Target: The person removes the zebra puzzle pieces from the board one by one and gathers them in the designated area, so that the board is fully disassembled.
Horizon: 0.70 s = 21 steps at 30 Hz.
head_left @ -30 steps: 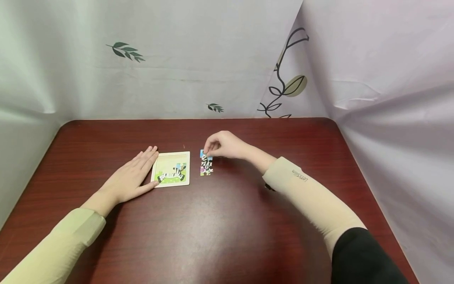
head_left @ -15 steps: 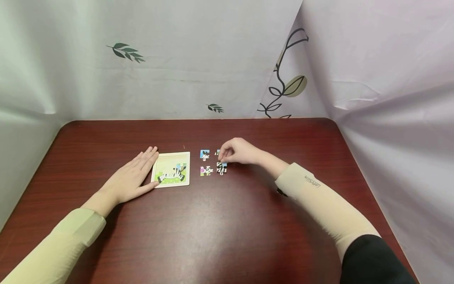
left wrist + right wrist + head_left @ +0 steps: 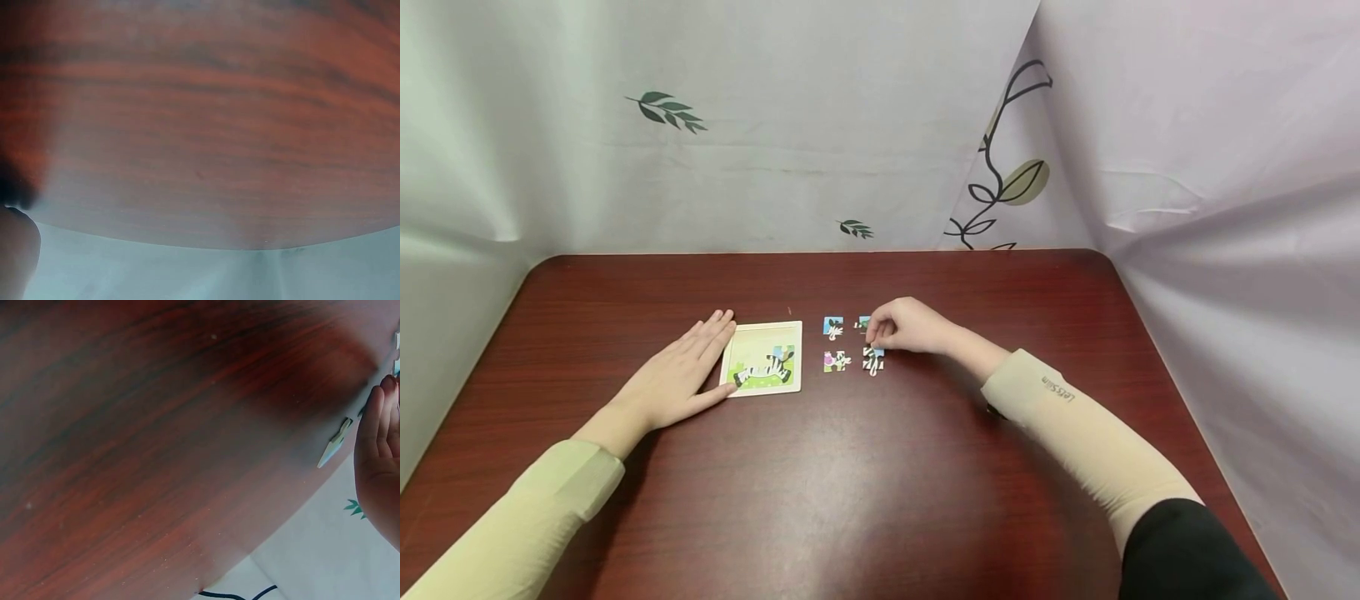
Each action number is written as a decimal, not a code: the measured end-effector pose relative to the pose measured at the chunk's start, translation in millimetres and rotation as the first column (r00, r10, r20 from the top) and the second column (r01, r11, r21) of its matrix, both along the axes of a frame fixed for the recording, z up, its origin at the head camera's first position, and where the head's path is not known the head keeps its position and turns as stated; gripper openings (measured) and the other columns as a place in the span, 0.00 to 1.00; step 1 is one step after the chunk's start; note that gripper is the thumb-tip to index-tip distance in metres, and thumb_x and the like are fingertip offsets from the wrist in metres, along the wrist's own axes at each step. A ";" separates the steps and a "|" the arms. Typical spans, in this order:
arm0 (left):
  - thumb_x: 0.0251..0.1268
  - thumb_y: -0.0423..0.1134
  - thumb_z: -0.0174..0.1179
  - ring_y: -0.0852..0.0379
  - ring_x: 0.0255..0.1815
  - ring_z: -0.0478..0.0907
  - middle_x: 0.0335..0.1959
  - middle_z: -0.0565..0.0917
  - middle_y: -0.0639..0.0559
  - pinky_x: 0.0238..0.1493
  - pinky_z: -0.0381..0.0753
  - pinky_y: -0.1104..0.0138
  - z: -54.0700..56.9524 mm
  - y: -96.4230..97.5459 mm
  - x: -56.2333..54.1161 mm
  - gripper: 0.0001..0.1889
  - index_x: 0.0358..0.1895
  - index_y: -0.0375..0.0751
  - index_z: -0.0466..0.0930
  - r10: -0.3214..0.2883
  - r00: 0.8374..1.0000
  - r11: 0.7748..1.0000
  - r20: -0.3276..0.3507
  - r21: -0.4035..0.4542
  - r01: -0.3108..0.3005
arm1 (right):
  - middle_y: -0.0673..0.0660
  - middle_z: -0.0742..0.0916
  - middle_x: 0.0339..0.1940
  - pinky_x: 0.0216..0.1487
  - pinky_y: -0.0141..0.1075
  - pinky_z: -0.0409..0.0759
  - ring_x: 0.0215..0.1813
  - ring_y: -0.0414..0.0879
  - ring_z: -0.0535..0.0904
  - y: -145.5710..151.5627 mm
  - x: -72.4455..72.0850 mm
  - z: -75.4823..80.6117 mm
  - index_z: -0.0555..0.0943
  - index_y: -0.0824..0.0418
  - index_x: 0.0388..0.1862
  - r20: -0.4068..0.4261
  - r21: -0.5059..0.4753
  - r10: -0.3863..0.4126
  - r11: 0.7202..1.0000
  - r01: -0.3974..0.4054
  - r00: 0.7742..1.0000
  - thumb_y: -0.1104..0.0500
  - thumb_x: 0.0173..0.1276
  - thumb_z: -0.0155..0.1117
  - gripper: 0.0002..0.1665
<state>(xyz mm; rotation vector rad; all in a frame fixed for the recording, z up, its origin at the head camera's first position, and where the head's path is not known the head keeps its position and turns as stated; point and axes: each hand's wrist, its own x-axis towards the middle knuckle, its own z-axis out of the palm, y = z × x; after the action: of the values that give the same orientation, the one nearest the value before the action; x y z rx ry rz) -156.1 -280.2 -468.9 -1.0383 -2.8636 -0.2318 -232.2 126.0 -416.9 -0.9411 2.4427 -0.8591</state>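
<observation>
Loose pieces: four, on the table [image 3: 880, 467] just right of the tray, in two rows of two, none touching another as far as I can see.
Piece shapes: roughly square, thin, with knobs and notches; from my right wrist, one shows a pale cut edge.
Near right piece [image 3: 873, 362]: striped black and white with some blue; my right hand [image 3: 908, 325] has it pinched by its far edge, fingers bent.
Far right piece [image 3: 863, 322]: blue and green, partly hidden behind my fingers.
Far left piece [image 3: 832, 327]: blue, with black and white.
Near left piece [image 3: 835, 361]: pink, green, black and white.
Tray [image 3: 752, 340]: one, flat and nearly square, pale smooth rim, lying left of the loose pieces.
Zebra picture [image 3: 762, 369]: one striped body over green, filling the near part of the tray; the far part shows plain pale yellow.
Left hand [image 3: 672, 382]: one, palm down, fingers straight and grasping nothing, fingertips and thumb touching the tray's left side.
Sleeves: two, pale and soft, one on each forearm; lettering on the right one [image 3: 1060, 417], black fabric above it.
Table: one, red-brown wood grain, glossy, two rounded far corners.
Cloth [image 3: 820, 158]: whitish, creased, hanging behind and beside the table, printed with two green sprigs and one dark-lined vine.
</observation>
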 end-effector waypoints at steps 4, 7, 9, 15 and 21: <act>0.74 0.56 0.62 0.39 0.89 0.50 0.86 0.55 0.32 0.88 0.28 0.73 -1.5 -0.7 -0.4 0.49 0.84 0.28 0.50 -0.002 1.000 1.000 -0.001 0.004 0.002 | 0.53 0.92 0.36 0.47 0.31 0.86 0.39 0.42 0.86 -1.7 1.1 -1.4 0.91 0.59 0.39 -0.030 0.019 -0.003 1.000 0.004 1.000 0.66 0.71 0.70 0.04; 0.74 0.57 0.62 0.40 0.89 0.50 0.87 0.55 0.32 0.88 0.27 0.73 -2.6 -1.1 -1.1 0.49 0.85 0.29 0.50 -0.002 1.000 1.000 -0.001 0.003 0.002 | 0.53 0.92 0.37 0.48 0.32 0.86 0.40 0.43 0.86 -3.0 1.5 -2.8 0.91 0.59 0.39 -0.057 0.036 -0.006 0.999 0.008 0.998 0.65 0.71 0.70 0.04; 0.74 0.57 0.61 0.40 0.89 0.50 0.87 0.54 0.32 0.88 0.27 0.73 -3.3 -1.1 -1.4 0.49 0.85 0.29 0.50 -0.002 1.000 1.000 0.000 -0.001 0.002 | 0.53 0.92 0.37 0.48 0.32 0.86 0.40 0.43 0.86 -3.7 1.8 -3.2 0.91 0.59 0.40 -0.072 0.048 -0.006 0.999 0.010 0.997 0.65 0.72 0.70 0.04; 0.74 0.57 0.61 0.40 0.89 0.50 0.87 0.54 0.32 0.88 0.27 0.73 -3.7 -0.7 -1.3 0.50 0.85 0.29 0.50 0.003 1.000 1.000 0.002 -0.010 -0.003 | 0.53 0.93 0.40 0.48 0.32 0.86 0.41 0.43 0.86 -5.0 2.6 -2.9 0.91 0.59 0.40 -0.085 0.059 -0.005 0.998 0.010 0.996 0.65 0.71 0.69 0.05; 0.74 0.57 0.62 0.40 0.89 0.50 0.86 0.55 0.31 0.89 0.28 0.72 -2.7 -0.4 -1.4 0.50 0.84 0.28 0.50 0.004 1.000 1.000 0.001 -0.009 -0.004 | 0.53 0.92 0.39 0.46 0.30 0.86 0.40 0.42 0.86 -4.1 1.8 -5.2 0.90 0.59 0.39 -0.077 0.039 -0.007 0.999 0.011 0.997 0.64 0.69 0.72 0.03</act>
<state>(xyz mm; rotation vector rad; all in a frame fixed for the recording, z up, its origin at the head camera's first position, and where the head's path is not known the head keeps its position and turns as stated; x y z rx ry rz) -157.6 -280.6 -471.7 -1.0343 -2.8695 -0.2196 -230.4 121.9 -422.1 -0.9666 2.5213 -0.7884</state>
